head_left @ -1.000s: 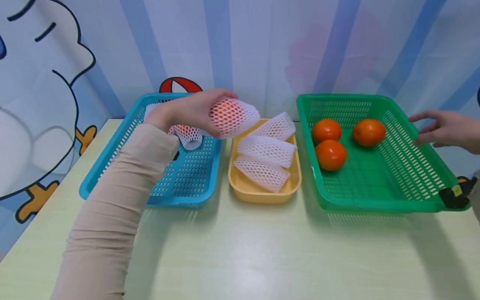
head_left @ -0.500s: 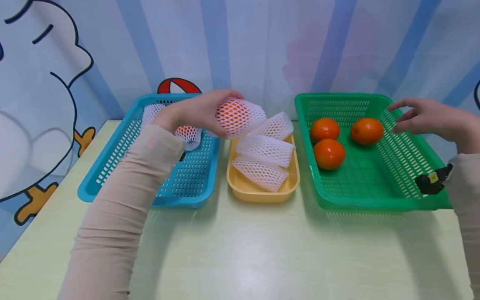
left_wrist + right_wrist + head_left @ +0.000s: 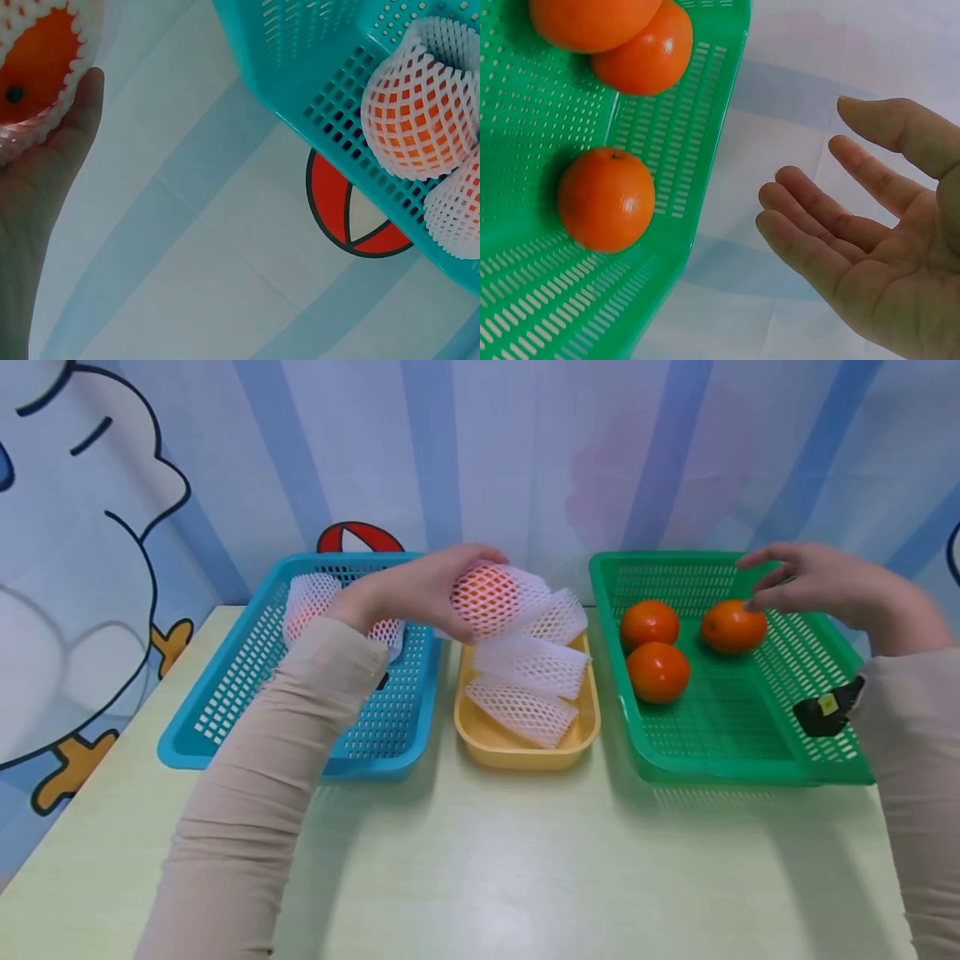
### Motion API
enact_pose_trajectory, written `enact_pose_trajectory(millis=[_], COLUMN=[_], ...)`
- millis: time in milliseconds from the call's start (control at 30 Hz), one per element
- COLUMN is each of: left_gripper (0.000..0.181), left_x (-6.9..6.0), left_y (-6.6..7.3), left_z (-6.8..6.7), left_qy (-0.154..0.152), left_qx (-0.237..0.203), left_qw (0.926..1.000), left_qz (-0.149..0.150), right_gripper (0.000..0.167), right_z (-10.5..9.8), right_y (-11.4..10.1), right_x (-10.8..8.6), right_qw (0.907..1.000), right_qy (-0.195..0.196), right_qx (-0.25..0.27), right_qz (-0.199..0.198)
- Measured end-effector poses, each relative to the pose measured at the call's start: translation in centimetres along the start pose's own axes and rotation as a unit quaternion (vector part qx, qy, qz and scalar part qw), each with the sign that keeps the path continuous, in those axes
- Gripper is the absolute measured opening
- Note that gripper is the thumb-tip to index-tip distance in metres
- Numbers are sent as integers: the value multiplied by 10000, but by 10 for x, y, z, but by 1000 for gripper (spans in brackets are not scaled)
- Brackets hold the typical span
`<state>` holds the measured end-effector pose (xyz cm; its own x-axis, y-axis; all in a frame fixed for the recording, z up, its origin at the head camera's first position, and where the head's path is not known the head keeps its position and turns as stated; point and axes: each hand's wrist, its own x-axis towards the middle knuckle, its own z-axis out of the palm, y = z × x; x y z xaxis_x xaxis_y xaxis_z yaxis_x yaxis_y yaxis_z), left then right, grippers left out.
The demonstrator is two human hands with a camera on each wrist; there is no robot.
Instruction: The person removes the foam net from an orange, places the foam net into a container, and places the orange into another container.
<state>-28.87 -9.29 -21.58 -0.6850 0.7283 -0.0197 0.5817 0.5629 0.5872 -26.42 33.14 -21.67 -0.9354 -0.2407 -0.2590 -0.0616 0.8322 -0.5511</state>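
Note:
My left hand [image 3: 431, 587] grips an orange [image 3: 489, 600] in a white foam net sleeve, above the back of the yellow tray [image 3: 525, 758]. In the left wrist view the sleeve is open at one end, baring the orange's dark stem spot. My right hand [image 3: 832, 583] is over the back right of the green basket [image 3: 720, 770], fingers spread and slightly bent, holding nothing. Three bare oranges lie in that basket: two side by side at left, and a single orange [image 3: 733, 627] nearest my right hand.
Several flat foam net sleeves [image 3: 532, 666] lie in the yellow tray. The blue basket [image 3: 375, 767] at left holds netted oranges [image 3: 420, 112], partly hidden by my left arm in the head view. A striped curtain [image 3: 510, 460] hangs behind the table [image 3: 525, 860].
My right hand has moved left from outside the green basket to above its back right part. My left hand has shifted slightly right with the netted orange, further over the yellow tray.

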Motion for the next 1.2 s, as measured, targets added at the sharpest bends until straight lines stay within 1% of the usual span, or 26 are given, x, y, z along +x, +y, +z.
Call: enact_pose_trajectory(millis=[133,367,567,833,1000,1067,1200], left_gripper=[82,81,82,83,82,82,83], left_x=[4,11,16,22,25,26,27], left_y=[2,7,10,12,14,15,16], left_z=[4,8,10,13,14,14,16], left_qy=[19,3,-8,-16,7,-4,-18], left_qx=[-89,129,7,-171,-250,-252,-253], left_qw=[9999,9996,9991,9985,9980,9979,9976], left_qz=[83,261,425,520,586,598,644], right_gripper=[62,62,64,57,55,54,51], right_z=[1,6,11,17,22,25,31], right_y=[-5,-13,-25,-43,-56,-60,-64], right_x=[2,5,8,14,19,20,24], right_qw=[9998,9992,9994,9988,9986,9984,9971], right_qy=[7,-7,3,104,85,101,151], right_qx=[67,205,210,187,141,169,450], right_qz=[-181,-330,-267,-444,-505,-537,-601])
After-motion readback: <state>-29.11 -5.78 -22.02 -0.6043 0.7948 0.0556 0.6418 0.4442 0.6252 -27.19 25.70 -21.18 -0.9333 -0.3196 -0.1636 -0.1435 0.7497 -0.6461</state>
